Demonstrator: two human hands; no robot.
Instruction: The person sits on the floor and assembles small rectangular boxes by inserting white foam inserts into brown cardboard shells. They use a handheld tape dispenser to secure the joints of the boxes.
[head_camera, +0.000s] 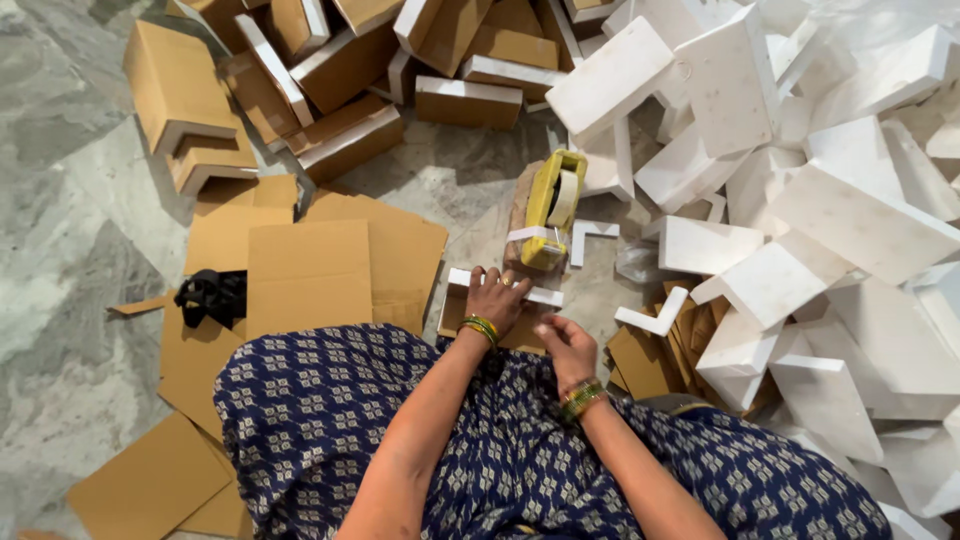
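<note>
I sit on the floor in blue patterned cloth. My left hand (495, 297) presses flat on a small cardboard-wrapped foam piece (458, 300) lying in front of my knees. My right hand (565, 343) rests at the near right edge of that piece, fingers curled; whether it pinches anything I cannot tell. A yellow tape dispenser (552, 208) with a clear tape roll stands just beyond the piece, a strip of tape across its front. Both wrists carry green and gold bangles.
A heap of white foam corner blocks (800, 200) fills the right side. Finished cardboard-covered blocks (340, 90) pile up at the top left. Flat cardboard sheets (310, 270) lie to the left, with a black cloth bundle (212, 296) on them. The floor is grey marble.
</note>
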